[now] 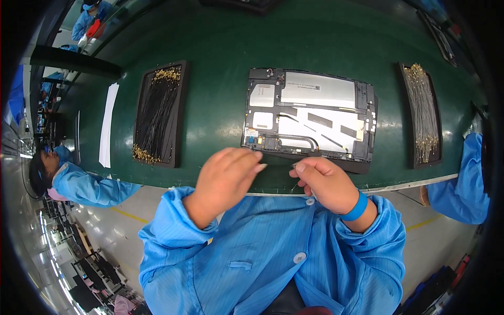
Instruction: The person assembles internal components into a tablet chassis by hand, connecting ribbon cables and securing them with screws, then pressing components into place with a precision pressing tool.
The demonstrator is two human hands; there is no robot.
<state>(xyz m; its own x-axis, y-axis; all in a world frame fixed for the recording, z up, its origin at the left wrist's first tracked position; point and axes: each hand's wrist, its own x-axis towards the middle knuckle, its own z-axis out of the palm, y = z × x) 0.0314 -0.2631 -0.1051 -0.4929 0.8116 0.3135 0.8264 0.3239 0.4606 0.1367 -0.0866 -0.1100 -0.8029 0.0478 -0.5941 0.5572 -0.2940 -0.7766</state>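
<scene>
An opened tablet-like device (315, 113) lies on the green table in front of me, its silver battery plates, dark frame and ribbon strips exposed. My left hand (223, 176) is just off its near left corner, fingers curved and the thumb slightly apart from the forefinger, with nothing visible between them. At the device's near edge, my right hand (325, 184) pinches a thin cable (295, 187) between thumb and forefinger. Most of that cable is hidden by the fingers or too fine to make out. A blue band circles my right wrist.
A dark tray (176, 128) of black thin cables with gold-coloured ends lies to the left. Another tray (438, 131) holds grey ones on the right. White paper strips (108, 126) lie further left. Blue-sleeved people (86, 184) sit on both sides.
</scene>
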